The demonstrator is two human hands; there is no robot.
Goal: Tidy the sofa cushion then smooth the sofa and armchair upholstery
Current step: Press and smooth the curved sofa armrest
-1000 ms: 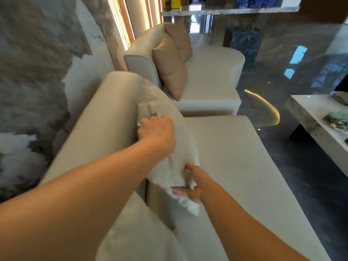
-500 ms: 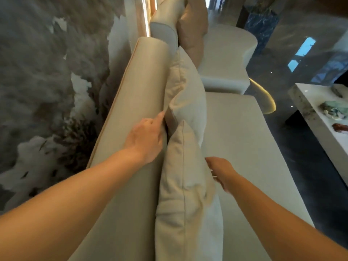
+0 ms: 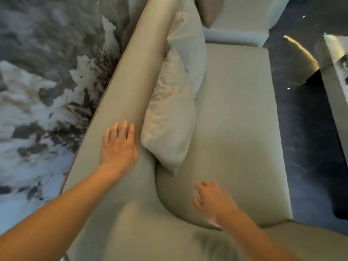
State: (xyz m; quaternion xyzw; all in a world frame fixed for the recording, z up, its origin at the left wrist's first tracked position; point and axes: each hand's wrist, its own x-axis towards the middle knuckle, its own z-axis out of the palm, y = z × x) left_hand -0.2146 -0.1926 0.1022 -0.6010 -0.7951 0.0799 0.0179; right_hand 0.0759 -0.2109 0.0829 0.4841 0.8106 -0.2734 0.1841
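Your left hand lies flat and spread on the beige fabric sofa backrest, your right hand hovers loosely open and empty over the seat, probably ready to smooth, since both pale square cushions already lean tidily against the back.

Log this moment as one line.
left hand: flat on sofa backrest | right hand: over seat | cushions: propped, unheld
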